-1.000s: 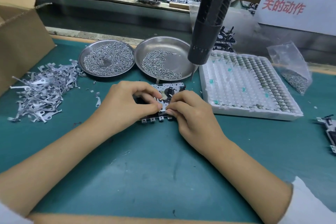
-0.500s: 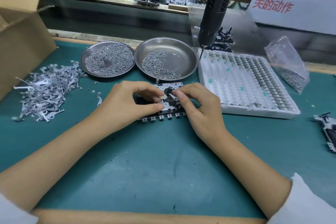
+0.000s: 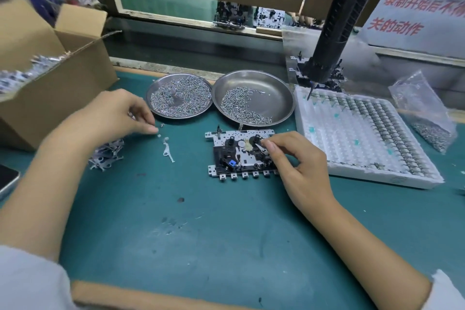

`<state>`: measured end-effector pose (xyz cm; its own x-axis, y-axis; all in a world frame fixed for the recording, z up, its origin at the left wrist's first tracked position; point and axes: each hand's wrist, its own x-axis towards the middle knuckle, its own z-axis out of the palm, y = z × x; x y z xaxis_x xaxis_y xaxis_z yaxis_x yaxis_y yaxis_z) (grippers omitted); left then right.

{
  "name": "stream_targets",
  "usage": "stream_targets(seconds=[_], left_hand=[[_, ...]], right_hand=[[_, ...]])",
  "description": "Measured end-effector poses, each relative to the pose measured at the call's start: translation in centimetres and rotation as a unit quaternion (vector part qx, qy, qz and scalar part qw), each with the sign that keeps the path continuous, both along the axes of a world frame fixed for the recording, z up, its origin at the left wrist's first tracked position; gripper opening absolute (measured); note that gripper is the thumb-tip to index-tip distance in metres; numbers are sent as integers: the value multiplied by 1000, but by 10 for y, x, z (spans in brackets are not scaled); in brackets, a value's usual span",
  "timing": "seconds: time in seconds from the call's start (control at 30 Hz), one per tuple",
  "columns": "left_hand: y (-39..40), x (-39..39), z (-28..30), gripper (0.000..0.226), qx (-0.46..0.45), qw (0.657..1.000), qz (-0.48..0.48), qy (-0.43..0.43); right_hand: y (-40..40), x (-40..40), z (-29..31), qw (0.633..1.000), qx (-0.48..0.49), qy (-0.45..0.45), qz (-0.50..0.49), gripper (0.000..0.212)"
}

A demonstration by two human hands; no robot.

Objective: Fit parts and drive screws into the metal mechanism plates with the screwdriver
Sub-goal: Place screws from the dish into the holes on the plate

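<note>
A silver metal mechanism plate with black plastic parts (image 3: 240,155) lies flat on the green worktop (image 3: 214,234), just right of centre. The right hand (image 3: 297,163) rests over the plate's right edge, at about 3 o'clock of it, its thumb and forefinger pinching a small thin silver part against the upper right of the plate. The left hand (image 3: 118,114) sits well apart, at about 9 o'clock of the plate, fingers loosely curled with the tips close together just above the worktop; whether they grip anything cannot be told. Under that hand and wrist lies a heap of flat silver stamped levers (image 3: 107,156), and one loose silver lever (image 3: 168,150) lies between the left hand and the plate.

At 12 o'clock of the plate stand two round steel dishes, touching each other: the left dish (image 3: 179,93) thickly covered with small silver screws, the right dish (image 3: 254,97) holding a thinner crescent of screws. The black electric screwdriver (image 3: 334,33) hangs tilted at about 1 o'clock, its bit above the far left corner of a white foam tray (image 3: 362,138) of small metal parts. A clear plastic bag of screws (image 3: 427,118) lies at the tray's far right. An open brown cardboard box (image 3: 50,75) stands at 10 o'clock.
</note>
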<state>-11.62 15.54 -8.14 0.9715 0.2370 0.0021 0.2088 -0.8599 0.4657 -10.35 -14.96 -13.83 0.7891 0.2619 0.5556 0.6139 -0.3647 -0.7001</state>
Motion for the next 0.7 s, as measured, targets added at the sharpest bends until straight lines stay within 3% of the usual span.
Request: stream_targets(seconds=[0.37, 0.47, 0.57, 0.63, 0.7], left_hand=[[-1, 7, -10, 21, 95, 994, -35, 51], [-3, 7, -8, 20, 104, 994, -37, -3], [-15, 3, -2, 13, -3, 987, -18, -161], [-35, 0, 1, 11, -151, 958, -1, -244], [-59, -2, -2, 11, -273, 923, -8, -272]], right_hand=[[1, -2, 1, 999, -19, -30, 1, 12], [7, -4, 8, 996, -59, -72, 5, 15], [20, 5, 25, 994, -90, -60, 14, 17], [32, 20, 35, 991, -134, -12, 4, 25], [45, 40, 42, 978, -204, 24, -19, 35]])
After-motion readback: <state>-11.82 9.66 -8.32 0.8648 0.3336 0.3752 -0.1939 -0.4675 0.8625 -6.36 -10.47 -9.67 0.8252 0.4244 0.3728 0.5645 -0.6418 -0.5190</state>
